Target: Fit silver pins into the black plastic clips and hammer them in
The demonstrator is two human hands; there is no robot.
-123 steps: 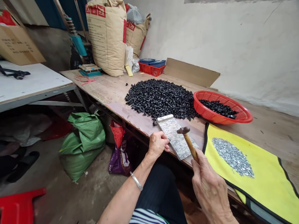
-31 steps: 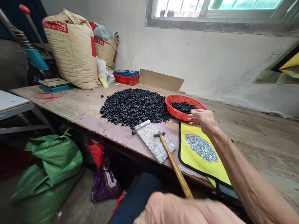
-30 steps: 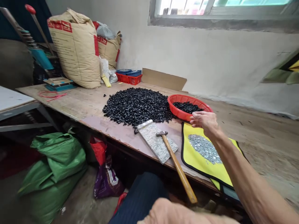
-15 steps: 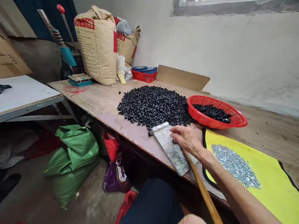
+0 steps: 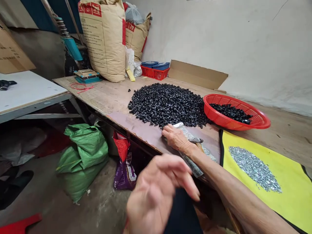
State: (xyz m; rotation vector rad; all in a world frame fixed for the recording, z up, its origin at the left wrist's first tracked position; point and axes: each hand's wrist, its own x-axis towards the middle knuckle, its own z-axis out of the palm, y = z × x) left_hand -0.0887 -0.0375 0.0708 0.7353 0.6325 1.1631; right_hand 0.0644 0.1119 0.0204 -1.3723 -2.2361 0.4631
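Note:
My right hand [image 5: 175, 138] lies palm down on the grey speckled stone slab [image 5: 193, 164], close to the near edge of a heap of black plastic parts [image 5: 165, 105]. Its wrist passes just by the steel hammer head [image 5: 195, 140], and the hammer's wooden handle [image 5: 234, 217] runs down under my forearm. I cannot tell whether those fingers pinch something small. My left hand [image 5: 158, 191] is blurred in the foreground, with fingers apart and nothing visible in it. It hides part of the slab's near end.
A red plastic basket [image 5: 212, 112] holds black parts. A yellow mat [image 5: 290, 198] carries a heap of small silvery metal parts [image 5: 254, 169]. Paper sacks and a red crate [image 5: 153, 73] stand behind the wooden bench [image 5: 97, 97]; bags sit below its edge.
My right hand has moved left across the slab, leaving the hammer head beyond my wrist. My left hand has come up into the foreground. The hammer no longer sits in my right hand as earliest shown.

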